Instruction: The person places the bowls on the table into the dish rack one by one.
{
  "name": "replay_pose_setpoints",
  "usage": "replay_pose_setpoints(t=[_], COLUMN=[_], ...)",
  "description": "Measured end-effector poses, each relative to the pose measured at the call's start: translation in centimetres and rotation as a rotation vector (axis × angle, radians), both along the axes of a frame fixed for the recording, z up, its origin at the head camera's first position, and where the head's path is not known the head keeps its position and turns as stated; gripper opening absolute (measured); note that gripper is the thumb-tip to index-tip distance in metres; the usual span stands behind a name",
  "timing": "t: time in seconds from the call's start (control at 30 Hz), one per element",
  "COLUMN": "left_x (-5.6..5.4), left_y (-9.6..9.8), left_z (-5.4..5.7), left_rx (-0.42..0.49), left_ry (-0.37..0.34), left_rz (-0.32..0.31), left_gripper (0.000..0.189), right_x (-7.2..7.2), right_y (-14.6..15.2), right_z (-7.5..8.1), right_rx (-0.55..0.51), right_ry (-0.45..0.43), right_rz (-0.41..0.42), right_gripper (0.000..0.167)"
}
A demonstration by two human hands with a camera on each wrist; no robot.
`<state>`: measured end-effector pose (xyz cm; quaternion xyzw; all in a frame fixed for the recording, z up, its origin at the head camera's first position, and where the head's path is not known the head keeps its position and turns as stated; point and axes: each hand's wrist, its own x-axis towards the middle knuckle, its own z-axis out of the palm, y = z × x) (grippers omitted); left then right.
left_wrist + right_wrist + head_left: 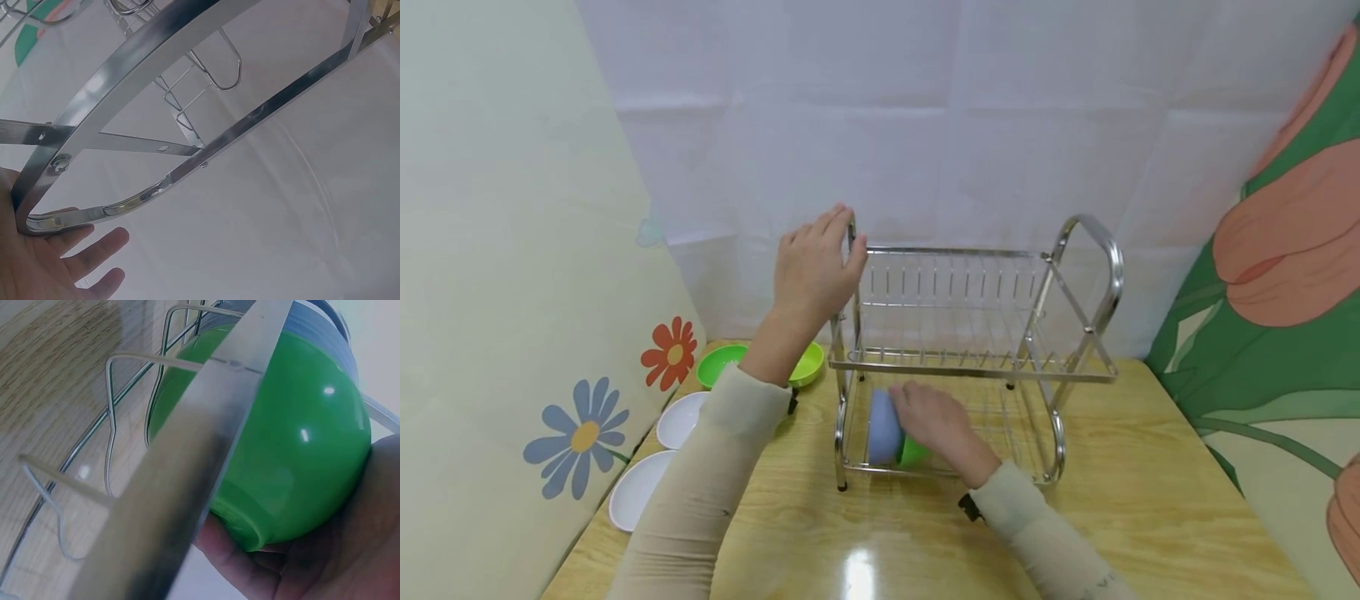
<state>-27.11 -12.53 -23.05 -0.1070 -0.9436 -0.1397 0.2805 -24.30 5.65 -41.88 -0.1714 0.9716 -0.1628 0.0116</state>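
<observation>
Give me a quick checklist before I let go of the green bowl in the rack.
1. Right hand has the green bowl: ok, fingers around its base.
2. Left hand on the rack: ok, at the top of its left arch.
3. Blue bowl in the lower tier: ok, on its side.
4. Green bowl settled against the wires: cannot tell, right hand partly hides it in the head view.
5. Gap between both bowls: cannot tell, they overlap in view.
6. White dishes racked: not ok, both on the table.
</observation>
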Motion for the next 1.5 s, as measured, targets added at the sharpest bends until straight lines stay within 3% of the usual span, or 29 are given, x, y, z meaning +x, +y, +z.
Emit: replay_pose_setpoints(t=[0.1, 0.27, 0.93, 1.2, 1.37, 1.5], left_x=[0.1, 0.2, -0.1, 0.0, 0.2, 0.2], left_y=[0.0, 0.2, 1.0, 1.1, 1.0, 0.9], left_z=[-0.1, -0.3, -0.5, -0.5, -0.6, -0.7], left_rx=[0.006, 0.016, 0.047, 0.056, 0.057, 0.063], left_ry=[0.003, 0.006, 0.032, 0.027, 0.028, 0.024], left_rz=[-0.006, -0.017, -0.046, -0.05, -0.049, -0.052], left_gripper=[0.056, 0.055, 0.054, 0.054, 0.055, 0.056], right_x=[-0.1, -0.2, 0.0, 0.6, 1.1, 2.1], right_y=[-0.2, -0.4, 0.1, 1.1, 2.0, 2.6], right_z=[-0.3, -0.5, -0.4, 0.4, 1.6, 2.7], right_rx=[-0.073, -0.116, -0.118, -0.128, -0.174, -0.189], right_ry=[-0.042, -0.072, -0.058, 0.003, 0.012, 0.012], right_rz=[-0.051, -0.05, -0.101, -0.078, -0.051, -0.044], right_gripper=[0.051, 0.054, 0.062, 0.072, 0.081, 0.078])
